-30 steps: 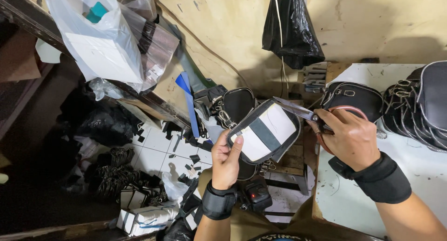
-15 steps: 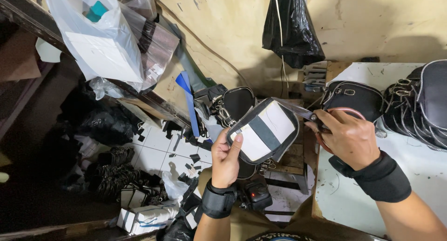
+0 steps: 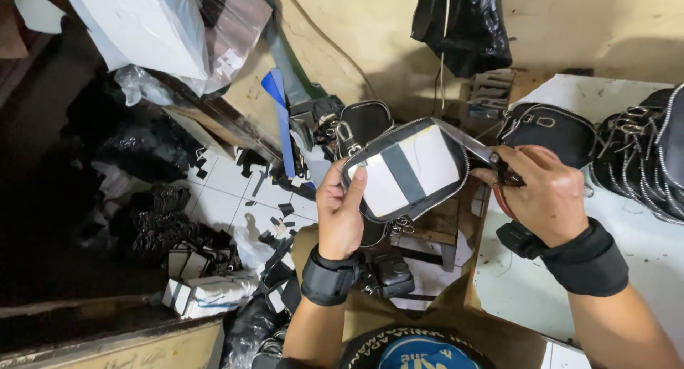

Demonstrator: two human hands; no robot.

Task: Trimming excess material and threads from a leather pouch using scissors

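My left hand (image 3: 343,211) grips the lower left edge of a small rounded bag panel (image 3: 407,168), white with a dark grey stripe down the middle and a zipper around its rim. It is held up at chest height, tilted. My right hand (image 3: 543,192) is closed on a pair of scissors (image 3: 491,159) whose blades touch the panel's upper right edge. Both wrists wear black bands.
A white table (image 3: 641,248) at right carries finished black bags (image 3: 554,131) and a stack of more (image 3: 652,152). A black plastic bag (image 3: 462,23) hangs on the wall. Black scraps litter the tiled floor (image 3: 235,191); white sacks (image 3: 153,23) pile at upper left.
The panel and both hands have barely shifted; the scissors stay at the panel's upper right edge.
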